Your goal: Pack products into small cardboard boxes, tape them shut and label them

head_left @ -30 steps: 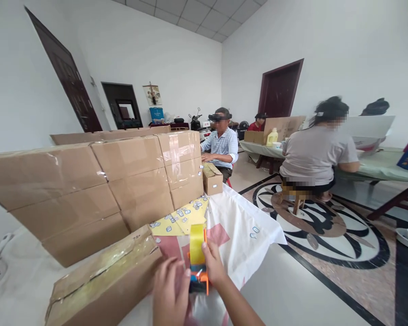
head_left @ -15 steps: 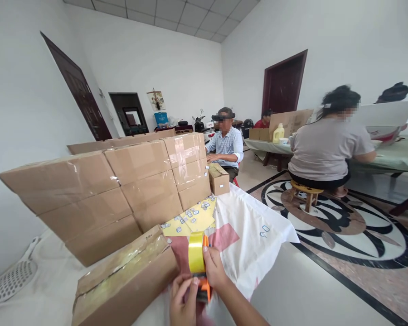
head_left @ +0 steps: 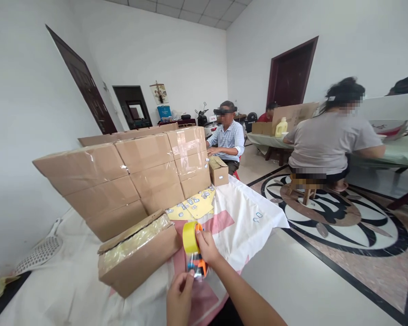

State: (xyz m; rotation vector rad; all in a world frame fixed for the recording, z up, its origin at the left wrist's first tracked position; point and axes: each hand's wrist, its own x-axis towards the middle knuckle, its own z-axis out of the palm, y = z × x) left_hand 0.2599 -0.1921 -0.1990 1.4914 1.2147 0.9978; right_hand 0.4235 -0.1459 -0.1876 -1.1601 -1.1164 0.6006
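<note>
My right hand [head_left: 208, 248] grips an orange tape dispenser [head_left: 203, 268] that carries a roll of yellow-looking packing tape [head_left: 189, 238]. Just below it, my left hand [head_left: 179, 293] is closed in a pinch, thumb and forefinger at the free end of the clear tape [head_left: 197, 271] by the dispenser's cutter. To the left of both hands a long cardboard box [head_left: 143, 256] lies on the cloth, shiny tape along its top seam. Neither hand touches that box.
Stacked cardboard boxes [head_left: 132, 181] form a wall behind. A yellow patterned sheet [head_left: 200, 203] and a small box [head_left: 218, 172] lie on the cloth-covered table [head_left: 238, 217]. A white perforated plastic item [head_left: 41, 253] is at left. A co-worker [head_left: 227, 138] sits opposite; another person [head_left: 333, 131] sits right.
The view has shifted, showing more of the near box and table. My left hand has drawn slightly down from the roll, and clear film now shows between the hands.
</note>
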